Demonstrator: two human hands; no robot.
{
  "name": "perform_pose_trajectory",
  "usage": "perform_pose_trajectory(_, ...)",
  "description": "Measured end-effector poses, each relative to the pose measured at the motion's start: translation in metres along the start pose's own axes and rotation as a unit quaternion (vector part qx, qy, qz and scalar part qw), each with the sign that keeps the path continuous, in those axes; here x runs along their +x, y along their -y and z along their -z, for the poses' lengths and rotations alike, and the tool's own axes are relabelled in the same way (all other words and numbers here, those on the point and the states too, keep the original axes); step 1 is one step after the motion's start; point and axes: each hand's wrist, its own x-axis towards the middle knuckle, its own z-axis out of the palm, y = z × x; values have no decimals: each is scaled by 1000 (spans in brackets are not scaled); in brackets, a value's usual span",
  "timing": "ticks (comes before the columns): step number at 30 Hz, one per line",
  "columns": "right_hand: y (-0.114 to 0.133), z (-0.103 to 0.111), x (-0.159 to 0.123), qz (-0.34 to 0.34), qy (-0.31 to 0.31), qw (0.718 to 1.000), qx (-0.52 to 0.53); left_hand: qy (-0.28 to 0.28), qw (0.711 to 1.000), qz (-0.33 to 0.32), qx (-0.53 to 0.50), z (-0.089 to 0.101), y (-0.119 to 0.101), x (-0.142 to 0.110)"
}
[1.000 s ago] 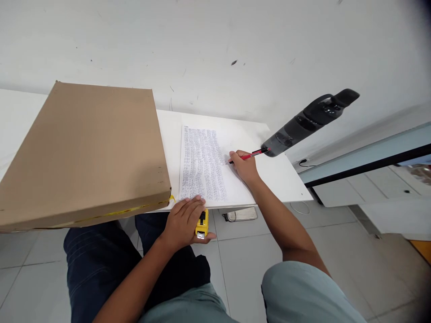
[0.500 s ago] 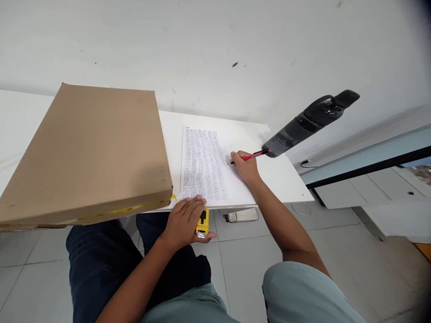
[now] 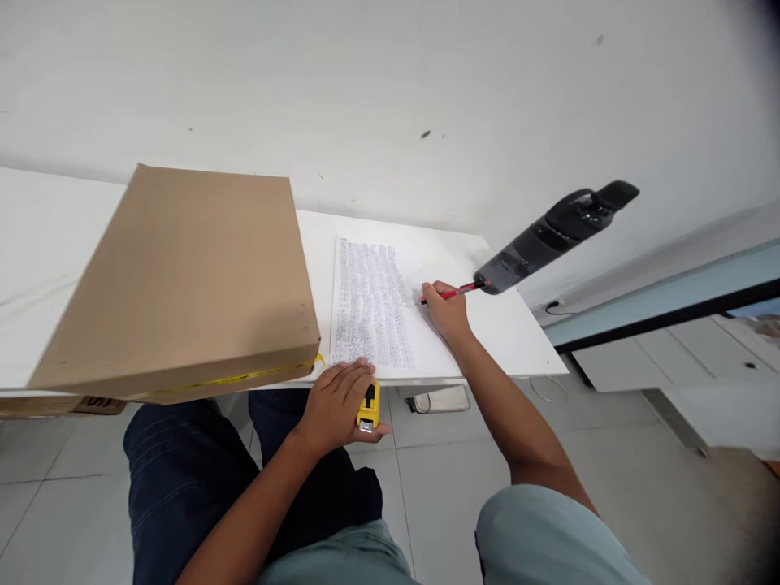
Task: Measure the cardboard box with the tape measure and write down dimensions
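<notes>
My right hand (image 3: 447, 310) is closed round a red pen (image 3: 458, 290), with the tip on a sheet of paper (image 3: 373, 305) covered in dense handwritten lines. The paper lies on a white table (image 3: 512, 329). My left hand (image 3: 337, 405) is at the table's near edge, just below the paper's lower corner, its fingers wrapped round a yellow tape measure (image 3: 368, 407).
A large flat cardboard box (image 3: 183, 280) lies on the table left of the paper and overhangs the near edge. A dark grey handheld vacuum (image 3: 552, 234) leans against the wall at the table's far right corner. My dark-trousered legs (image 3: 183, 479) are over a grey tiled floor.
The view has shifted slightly, so everything sits a little lower and further right. My right hand with the pen has stayed near the same lines. My left hand has kept hold of the tape measure.
</notes>
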Motion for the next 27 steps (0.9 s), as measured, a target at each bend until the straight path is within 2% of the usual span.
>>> perform_pose_trajectory(4,7,2,-12,46,-23,998,-45,-5,999,48,-8,-5,-11,-4)
perform_pose_trajectory(6,7,0,-17,91,-9,994,-63,9,997,78,-21,-4,-17,-4)
perform_pose_trajectory(9,4,-7,-15,139,27,984,-112,39,992,108,-55,10,-29,-3)
perform_pose_trajectory(11,5,-12,-12,149,51,977,-145,13,994,89,-63,32,-41,-3)
perform_pose_trajectory(14,22,-13,-18,144,69,972,-170,-81,996,20,-37,81,-60,-3)
perform_pose_trajectory(16,45,-10,-38,140,74,982,-105,-122,992,-17,-16,117,-68,-1)
perform_pose_trajectory(18,73,-6,-74,143,139,979,46,-147,988,-43,-19,146,-70,3)
perform_pose_trajectory(19,88,-4,-96,146,236,952,128,-161,985,-53,-28,156,-69,5)
perform_pose_trajectory(21,114,-4,-141,156,428,855,246,-182,980,-67,-33,169,-65,8)
perform_pose_trajectory(22,125,-6,-161,144,489,815,277,-183,981,-68,-24,173,-63,8)
perform_pose_trajectory(23,134,-9,-177,126,524,785,307,-179,982,-65,-5,175,-60,7)
perform_pose_trajectory(24,142,-13,-190,97,538,767,337,-173,983,-56,20,177,-57,5)
perform_pose_trajectory(27,156,-26,-207,28,534,742,405,-171,978,-28,115,188,-52,-5)
